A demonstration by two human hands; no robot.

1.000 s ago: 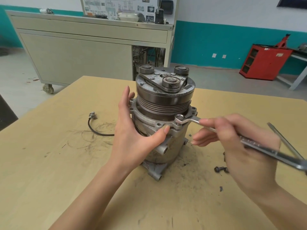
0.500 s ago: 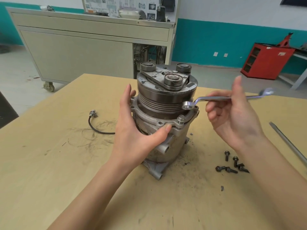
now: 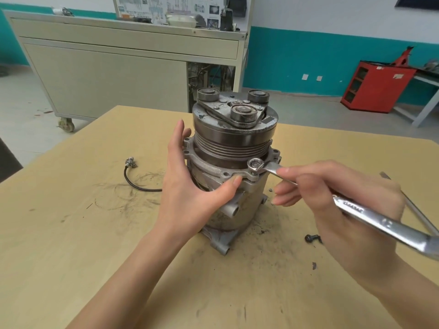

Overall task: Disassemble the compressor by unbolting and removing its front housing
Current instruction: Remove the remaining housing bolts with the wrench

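wrench [image 3: 370, 216] reseated on flange bolt [image 3: 254, 164], beyond right hand [image 3: 332, 184] pinching shank; left hand [image 3: 190, 193], fingers straight, braces compressor [image 3: 232, 138]; next loosening stroke likely.

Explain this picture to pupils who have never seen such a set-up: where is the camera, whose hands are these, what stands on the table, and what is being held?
The camera is worn on a person's head and looks down at their own bare hands. A compressor stands upright on the wooden table, pulley end up. The left hand steadies its side with straight fingers. The right hand grips a ring wrench, whose ring sits over a bolt on the flange. A loose bolt and a short black cable lie on the table.
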